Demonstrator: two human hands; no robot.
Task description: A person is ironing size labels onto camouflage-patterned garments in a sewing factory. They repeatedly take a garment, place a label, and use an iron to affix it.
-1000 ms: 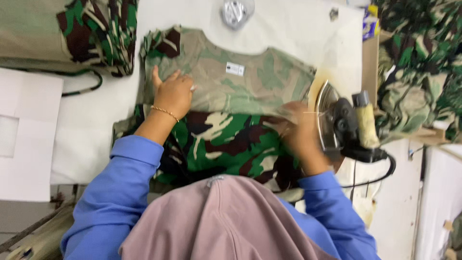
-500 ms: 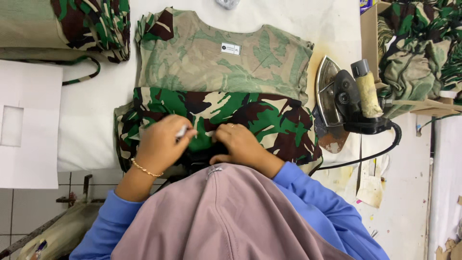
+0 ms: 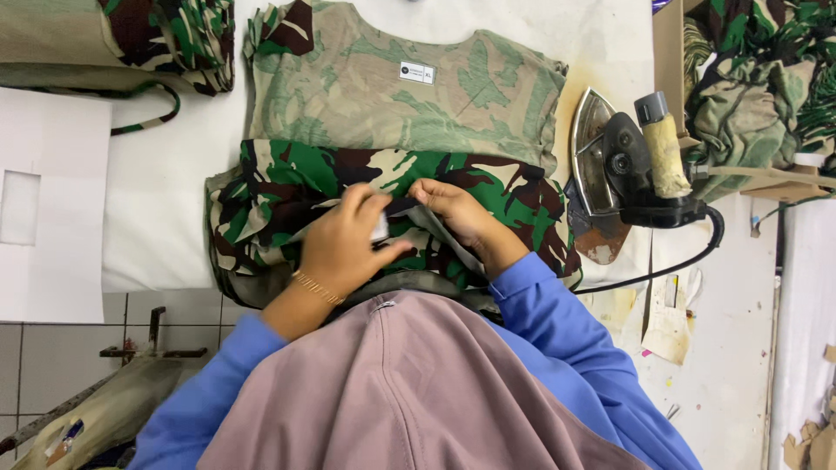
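The camouflage shirt [image 3: 383, 130] lies flat on the white padded ironing surface [image 3: 165, 191], inside-out pale upper half away from the person, darker green-brown lower half folded up toward them.

The left hand [image 3: 344, 244] rests on the folded lower half, fingers curled and closed on a small white piece [image 3: 380, 228] at the fold edge; what that piece is cannot be told. The right hand [image 3: 457, 209] lies just beside it, fingertips pinching the same fold of dark fabric. Both hands touch the shirt near its middle.

A small white rectangular label [image 3: 417, 72] with a dark mark sits near the neckline, well apart from both hands.

An electric iron [image 3: 623, 170] stands on edge right of the shirt. White sheets [image 3: 48, 204] lie at far left.
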